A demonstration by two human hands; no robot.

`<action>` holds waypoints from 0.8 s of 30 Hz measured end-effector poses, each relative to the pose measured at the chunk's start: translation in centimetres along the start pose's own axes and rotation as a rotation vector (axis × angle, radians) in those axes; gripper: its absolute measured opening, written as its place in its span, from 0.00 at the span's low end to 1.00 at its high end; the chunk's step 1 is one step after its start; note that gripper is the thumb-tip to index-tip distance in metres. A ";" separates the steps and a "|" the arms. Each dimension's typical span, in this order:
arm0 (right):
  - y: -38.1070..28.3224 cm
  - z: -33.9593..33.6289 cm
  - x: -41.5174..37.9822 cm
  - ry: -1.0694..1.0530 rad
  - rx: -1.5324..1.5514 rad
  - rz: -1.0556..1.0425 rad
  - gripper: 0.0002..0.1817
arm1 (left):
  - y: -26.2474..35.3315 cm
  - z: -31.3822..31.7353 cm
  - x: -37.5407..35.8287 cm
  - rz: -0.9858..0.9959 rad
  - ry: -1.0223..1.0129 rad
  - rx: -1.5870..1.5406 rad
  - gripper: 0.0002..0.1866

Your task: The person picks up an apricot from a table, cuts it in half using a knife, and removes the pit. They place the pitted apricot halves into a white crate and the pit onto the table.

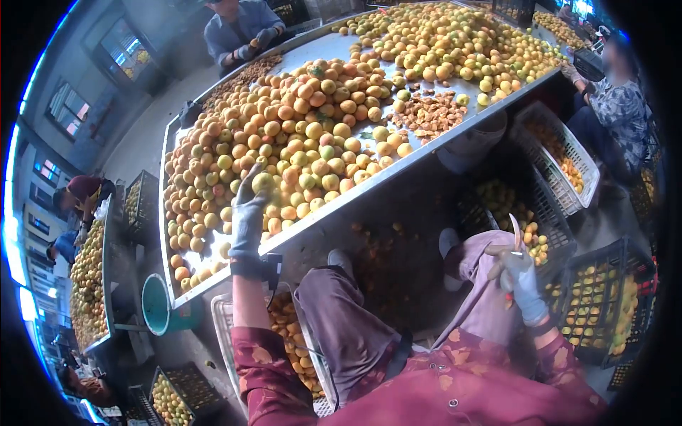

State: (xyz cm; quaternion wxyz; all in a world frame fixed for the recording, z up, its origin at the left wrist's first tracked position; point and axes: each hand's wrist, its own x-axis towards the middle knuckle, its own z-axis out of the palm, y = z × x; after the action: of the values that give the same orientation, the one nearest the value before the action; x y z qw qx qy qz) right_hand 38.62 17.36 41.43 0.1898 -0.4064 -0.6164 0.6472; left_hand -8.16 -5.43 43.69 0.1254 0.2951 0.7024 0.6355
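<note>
My left hand (pixel 250 206), in a grey glove, reaches over the near edge of the metal table (pixel 341 197). Its fingers are around a yellow-green fruit (pixel 263 182) at the front of a large heap of orange and yellow fruit (pixel 298 106). Over my right thigh, my right hand (pixel 521 275), also gloved, is closed on a small knife with a curved blade (pixel 515 231) pointing up. A pile of small brown-orange pieces (pixel 430 115) lies on the table, right of the heap.
Between my left arm and leg stands a white crate of orange pieces (pixel 291 334). A teal bucket (pixel 158 305) is at the table's left corner. Black crates of fruit (pixel 597 298) and a white crate (pixel 558 156) stand right. Co-workers sit across the table and at far right.
</note>
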 end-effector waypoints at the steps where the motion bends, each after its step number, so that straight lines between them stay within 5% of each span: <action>1: -1.1 0.5 -0.6 0.006 -0.004 0.027 0.21 | 1.4 0.9 -1.8 0.011 -0.001 -0.066 0.28; 8: -1.2 1.5 -2.5 -0.101 0.007 -0.076 0.19 | 6.9 5.5 -11.3 -0.027 -0.022 -0.205 0.26; 10: -0.3 1.8 -3.0 -0.196 0.042 -0.086 0.19 | 5.8 6.4 -13.0 0.066 -0.113 -0.594 0.30; 17: -1.7 5.2 -6.7 -0.326 -0.128 0.037 0.18 | 7.4 9.5 -18.7 -0.014 -0.112 -0.362 0.41; 19: -2.5 5.9 -7.5 -0.409 -0.208 -0.115 0.20 | 7.9 10.6 -20.2 -0.035 -0.107 -0.375 0.42; 21: -3.3 6.8 -8.0 -0.395 -0.286 -0.185 0.20 | 8.3 11.3 -21.4 -0.078 -0.124 -0.741 0.42; 24: -4.5 8.0 -8.7 -0.391 -0.381 -0.284 0.20 | 7.2 11.2 -22.2 -0.044 -0.201 -0.626 0.45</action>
State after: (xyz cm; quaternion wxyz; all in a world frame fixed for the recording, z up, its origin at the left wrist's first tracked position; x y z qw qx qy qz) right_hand 36.65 6.46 47.53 0.0765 -0.2122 -0.8023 0.5526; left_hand 17.51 -8.92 44.45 0.2925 0.2882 0.4632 0.7854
